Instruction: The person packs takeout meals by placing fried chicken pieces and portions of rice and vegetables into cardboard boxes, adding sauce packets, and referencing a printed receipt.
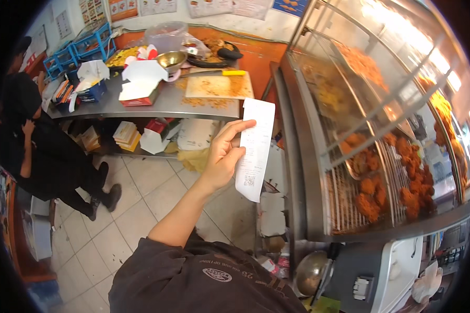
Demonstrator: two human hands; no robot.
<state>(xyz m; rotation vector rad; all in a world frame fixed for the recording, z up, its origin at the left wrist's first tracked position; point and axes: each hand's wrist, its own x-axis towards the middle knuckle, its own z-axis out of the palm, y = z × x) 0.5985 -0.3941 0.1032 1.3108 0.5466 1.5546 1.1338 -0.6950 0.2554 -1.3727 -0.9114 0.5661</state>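
My left hand [222, 158] is raised in front of me, pinching a long white paper receipt [257, 148] between thumb and fingers. The strip hangs nearly upright and bears print with a square code near its lower end. Behind it on the steel counter [172, 105] lies a white cutting board [215, 88] scattered with orange-brown crumbs. A knife with a yellow handle [234, 73] rests along the board's far edge. Left of the board stands a takeaway box [141, 84], red at its base, with the white lid raised. My right hand is out of view.
A glass-fronted heated display cabinet [297, 156] with fried chicken [409, 176] on racks stands close on my right. Two people in dark clothes [43, 137] stand at the left. A metal bowl [171, 60] and blue baskets [92, 41] are on the counter; folded boxes [126, 135] lie below.
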